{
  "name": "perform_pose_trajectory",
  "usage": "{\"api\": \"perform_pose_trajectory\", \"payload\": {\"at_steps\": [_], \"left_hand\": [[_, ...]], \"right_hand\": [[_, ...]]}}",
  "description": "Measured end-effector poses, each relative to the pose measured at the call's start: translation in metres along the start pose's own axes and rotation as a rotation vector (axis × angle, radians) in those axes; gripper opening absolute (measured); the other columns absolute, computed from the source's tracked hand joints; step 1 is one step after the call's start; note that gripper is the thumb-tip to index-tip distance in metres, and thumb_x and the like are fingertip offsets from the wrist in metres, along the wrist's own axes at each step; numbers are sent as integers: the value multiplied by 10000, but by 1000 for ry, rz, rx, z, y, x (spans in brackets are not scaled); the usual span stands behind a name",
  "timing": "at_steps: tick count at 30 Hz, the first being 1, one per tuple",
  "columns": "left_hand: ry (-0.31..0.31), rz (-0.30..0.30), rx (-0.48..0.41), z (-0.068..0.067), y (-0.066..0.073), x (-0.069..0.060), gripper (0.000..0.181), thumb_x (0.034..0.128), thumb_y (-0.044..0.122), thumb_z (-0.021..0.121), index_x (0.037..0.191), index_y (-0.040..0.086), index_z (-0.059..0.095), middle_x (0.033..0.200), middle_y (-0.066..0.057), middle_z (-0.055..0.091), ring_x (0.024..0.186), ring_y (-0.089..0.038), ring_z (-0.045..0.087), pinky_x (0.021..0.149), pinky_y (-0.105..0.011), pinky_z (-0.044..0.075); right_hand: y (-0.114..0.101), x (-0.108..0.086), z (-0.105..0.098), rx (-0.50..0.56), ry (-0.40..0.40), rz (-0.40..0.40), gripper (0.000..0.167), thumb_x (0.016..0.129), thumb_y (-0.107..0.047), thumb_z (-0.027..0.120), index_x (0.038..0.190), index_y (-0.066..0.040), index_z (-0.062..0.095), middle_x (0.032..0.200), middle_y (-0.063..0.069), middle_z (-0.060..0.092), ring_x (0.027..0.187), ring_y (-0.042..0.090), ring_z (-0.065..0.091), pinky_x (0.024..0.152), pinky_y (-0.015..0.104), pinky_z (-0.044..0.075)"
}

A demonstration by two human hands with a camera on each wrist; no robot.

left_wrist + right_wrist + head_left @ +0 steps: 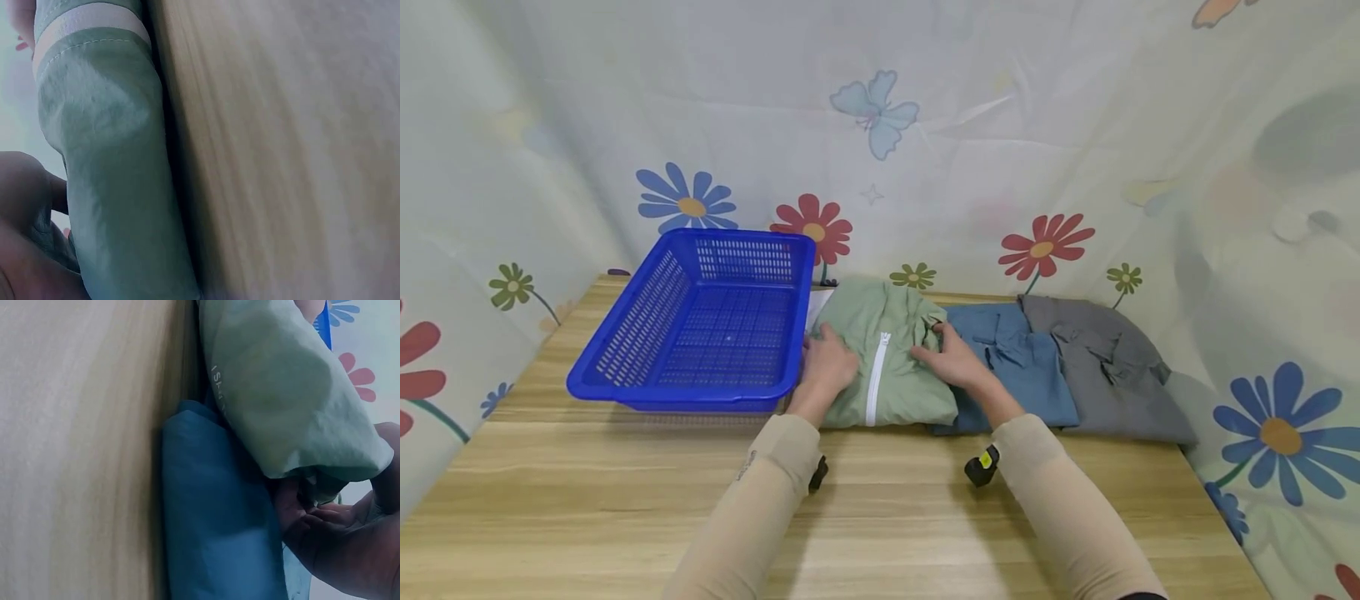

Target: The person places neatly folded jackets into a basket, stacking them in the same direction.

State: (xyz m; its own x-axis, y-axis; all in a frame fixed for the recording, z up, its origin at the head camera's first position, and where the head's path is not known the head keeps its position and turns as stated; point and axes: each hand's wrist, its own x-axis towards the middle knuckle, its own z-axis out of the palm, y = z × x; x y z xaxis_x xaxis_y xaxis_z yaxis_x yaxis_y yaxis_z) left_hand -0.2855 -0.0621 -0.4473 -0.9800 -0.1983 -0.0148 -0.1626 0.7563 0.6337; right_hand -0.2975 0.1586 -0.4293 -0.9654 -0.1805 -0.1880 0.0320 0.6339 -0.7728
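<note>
Both hands are on the folded green garment point(910, 387), one at each side. The right hand point(958, 362) grasps its right edge: the thumb lies over the fold and the fingers are tucked beneath it, as the right wrist view shows. The left hand point(829, 367) grasps the left edge, with cloth between thumb and palm in the left wrist view; its fingertips are partly hidden. The garment lies flat on the table point(880, 533), between the basket and the other clothes, a white zipper point(876, 379) running along its front.

Space is tight on both sides. The left hand sits in the narrow gap beside the blue basket point(700, 394), whose right wall stands just next to the knuckles. The basket is upright, with perforated walls. A bit of white material point(817, 305) shows behind the left hand, between basket and green garment.

On the right, a folded blue garment point(1041, 392) lies close against the green one, right under the right hand and wrist. Beyond it a grey garment point(1138, 408) borders the blue one and reaches the table's right edge. Behind everything hangs a white curtain point(970, 142) printed with flowers and a butterfly.
</note>
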Motion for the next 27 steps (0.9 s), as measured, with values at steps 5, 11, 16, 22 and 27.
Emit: {"api": "perform_pose_trajectory", "payload": {"at_steps": [5, 11, 16, 22, 27], "left_hand": [[10, 0, -77, 2, -3, 1, 626, 933, 107, 508, 1491, -91, 305, 1398, -499, 324, 1335, -621, 336, 1140, -590, 299], [8, 16, -140, 1, -6, 2, 594, 948, 90, 487, 1491, -80, 316, 1377, -472, 388, 1317, -557, 420, 1129, -573, 329], [16, 37, -164, 1, -5, 3, 575, 954, 75, 479, 1516, 21, 369, 1387, -437, 438, 1322, -529, 428, 1116, -556, 345], [5, 41, -193, 1, -3, 3, 588, 932, 47, 487, 1508, 163, 462, 1352, -371, 544, 1235, -514, 518, 1042, -551, 414], [2, 41, -188, 1, -5, 4, 536, 900, 31, 503, 1411, 183, 562, 1329, -319, 591, 1217, -498, 530, 1017, -537, 426]], "right_hand": [[5, 2, 2, 40, 34, -24, 827, 1020, -389, 624, 1627, -84, 151, 1629, 269, 246, 1478, 424, 283, 1149, 570, 308], [7, 1, 4, 65, 94, -101, 898, 1007, -331, 648, 1656, -181, 46, 1618, 291, 258, 1395, 480, 399, 1096, 590, 373], [8, 0, 5, 5, 98, -185, 909, 1017, -292, 642, 1666, -265, 6, 1666, 216, 200, 1315, 534, 462, 1051, 626, 400], [9, -2, 4, -85, 55, -251, 746, 1048, -217, 602, 1662, -254, 182, 1663, 142, 258, 1227, 516, 538, 1037, 600, 414], [9, 0, 5, -60, -6, -252, 549, 1063, -197, 579, 1587, -204, 419, 1627, 140, 347, 1482, 371, 308, 1124, 578, 346]]}}
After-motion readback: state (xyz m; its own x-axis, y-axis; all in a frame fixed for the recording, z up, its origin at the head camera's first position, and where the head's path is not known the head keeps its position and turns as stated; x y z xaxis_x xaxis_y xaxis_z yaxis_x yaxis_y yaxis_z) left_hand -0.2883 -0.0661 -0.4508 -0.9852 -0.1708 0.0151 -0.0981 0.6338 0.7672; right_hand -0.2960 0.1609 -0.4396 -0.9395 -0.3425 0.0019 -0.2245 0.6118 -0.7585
